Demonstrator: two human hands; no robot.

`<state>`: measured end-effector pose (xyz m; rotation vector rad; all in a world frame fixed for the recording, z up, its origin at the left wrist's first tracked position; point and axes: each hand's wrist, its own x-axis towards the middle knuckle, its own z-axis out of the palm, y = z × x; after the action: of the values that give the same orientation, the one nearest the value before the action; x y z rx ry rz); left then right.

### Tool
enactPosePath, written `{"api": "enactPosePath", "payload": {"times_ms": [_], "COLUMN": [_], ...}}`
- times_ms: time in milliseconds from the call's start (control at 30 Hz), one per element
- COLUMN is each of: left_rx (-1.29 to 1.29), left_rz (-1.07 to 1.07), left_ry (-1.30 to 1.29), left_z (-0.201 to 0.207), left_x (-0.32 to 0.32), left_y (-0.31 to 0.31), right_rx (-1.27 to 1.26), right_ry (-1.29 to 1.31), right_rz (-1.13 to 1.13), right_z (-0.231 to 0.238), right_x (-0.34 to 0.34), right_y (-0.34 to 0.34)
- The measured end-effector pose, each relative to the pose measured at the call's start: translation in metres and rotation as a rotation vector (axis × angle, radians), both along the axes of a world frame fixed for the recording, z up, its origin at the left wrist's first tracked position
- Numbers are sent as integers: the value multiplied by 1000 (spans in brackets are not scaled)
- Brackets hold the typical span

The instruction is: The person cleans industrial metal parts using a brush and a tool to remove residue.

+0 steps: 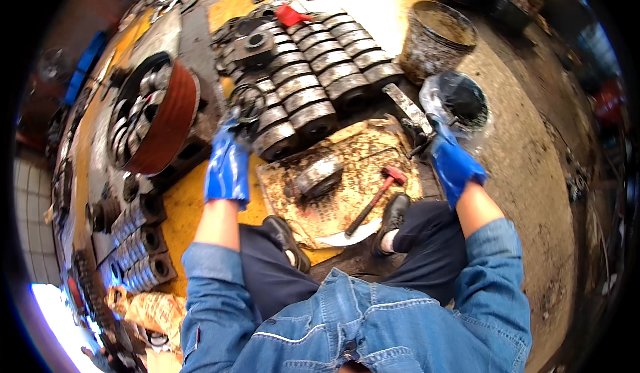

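My left hand (pixel 240 130), in a blue glove with dark-stained fingers, is closed on a thin dark ring (pixel 248 101) beside rows of round metal rollers (pixel 303 86). My right hand (pixel 430 133), gloved the same way, grips a flat, pale grey-smeared blade-like tool (pixel 407 105); its fingers are partly hidden. That tool lies close to a plastic-lined bucket (pixel 460 101) with dark contents. Between my feet, a stained sheet (pixel 287 206) bears one round metal piece (pixel 319 176) and a hammer (pixel 377 200) with a red head.
A large dirty bucket (pixel 437 43) stands behind the lined one. At the left, a red-brown drum (pixel 167 123) holds metal parts. Several cylindrical parts (pixel 143 250) lie nearer me. A red object (pixel 291 16) and a square block with a hole (pixel 255 50) sit on the rollers.
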<state>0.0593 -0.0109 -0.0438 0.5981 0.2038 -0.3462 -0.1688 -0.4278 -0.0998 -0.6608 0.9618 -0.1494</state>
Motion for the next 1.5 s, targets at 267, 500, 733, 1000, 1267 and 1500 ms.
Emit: {"api": "enactPosePath", "payload": {"times_ms": [267, 500, 733, 1000, 1267, 1500], "left_rx": [528, 590, 576, 396, 314, 387], "left_rz": [-179, -208, -188, -242, -302, -375], "left_ry": [-254, -269, -250, -149, -98, -80], "left_z": [-38, -33, -22, -1, 12, 20], "left_x": [21, 13, -2, -37, -46, -48], "left_y": [24, 25, 46, 29, 8, 7], "right_rx": [-1281, -1449, -1707, -1131, 52, 220], "right_ry": [700, 1002, 92, 47, -156, -432], "right_rz": [276, 721, 398, 510, 453, 490], "right_z": [-86, -88, -33, 102, 93, 97], "right_x": [-23, -10, 7, 1, 20, 24], "right_y": [-112, -71, 0, 75, 170, 167]}}
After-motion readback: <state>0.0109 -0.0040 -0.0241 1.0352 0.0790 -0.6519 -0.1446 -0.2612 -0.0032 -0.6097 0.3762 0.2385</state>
